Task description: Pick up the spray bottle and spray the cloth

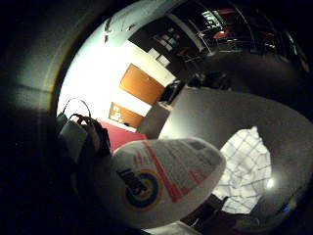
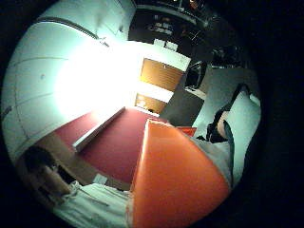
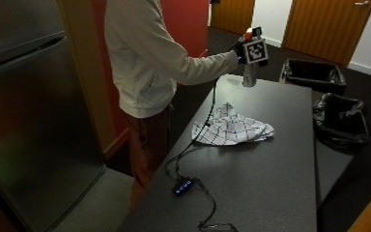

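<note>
**Bottle lifted, cloth not yet sprayed**

Bottle (image 3: 249, 72) is off the counter (image 3: 282, 159), held up in the gloved right hand (image 3: 245, 50) of the person standing at the counter's side. In the outside view the hand is wrapped round the bottle's neck under its orange top, and the body hangs below the hand. The checked cloth (image 3: 232, 128) lies crumpled on the counter at about 7 o'clock from the bottle, well apart and lower. The pick-up looks done; aiming at the cloth and spraying remain.

From the little finger side, the bottle's labelled white body (image 1: 166, 178) fills the near field, with the cloth (image 1: 244, 169) on the grey counter beyond it.

From the thumb side, the orange top (image 2: 175, 180) sits close against the palm.
</note>
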The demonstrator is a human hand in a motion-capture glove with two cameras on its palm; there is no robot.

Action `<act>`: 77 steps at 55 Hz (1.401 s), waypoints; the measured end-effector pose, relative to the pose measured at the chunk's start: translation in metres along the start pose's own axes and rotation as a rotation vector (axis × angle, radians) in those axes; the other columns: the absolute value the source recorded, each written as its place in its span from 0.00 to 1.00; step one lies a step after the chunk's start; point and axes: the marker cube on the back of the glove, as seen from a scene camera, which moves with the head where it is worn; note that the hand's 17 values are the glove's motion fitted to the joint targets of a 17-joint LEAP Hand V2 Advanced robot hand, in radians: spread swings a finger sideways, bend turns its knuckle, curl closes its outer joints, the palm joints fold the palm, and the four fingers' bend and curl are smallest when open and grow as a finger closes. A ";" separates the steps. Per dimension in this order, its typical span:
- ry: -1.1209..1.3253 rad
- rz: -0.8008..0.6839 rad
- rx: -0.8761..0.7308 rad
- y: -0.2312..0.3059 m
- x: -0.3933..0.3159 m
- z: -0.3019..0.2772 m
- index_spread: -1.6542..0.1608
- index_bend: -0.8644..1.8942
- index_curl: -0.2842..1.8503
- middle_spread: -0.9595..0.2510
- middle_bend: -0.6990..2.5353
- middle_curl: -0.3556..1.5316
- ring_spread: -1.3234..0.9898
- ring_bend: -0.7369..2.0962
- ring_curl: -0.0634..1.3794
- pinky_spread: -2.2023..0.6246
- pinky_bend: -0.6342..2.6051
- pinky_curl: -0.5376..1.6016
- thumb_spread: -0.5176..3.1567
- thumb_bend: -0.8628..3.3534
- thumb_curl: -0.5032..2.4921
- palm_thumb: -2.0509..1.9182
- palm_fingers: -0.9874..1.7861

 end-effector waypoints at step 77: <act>0.128 0.278 -0.373 0.039 0.199 0.224 0.77 0.35 0.35 0.68 0.34 0.43 0.51 0.39 0.33 0.78 0.31 0.44 0.32 0.19 0.40 0.71 0.50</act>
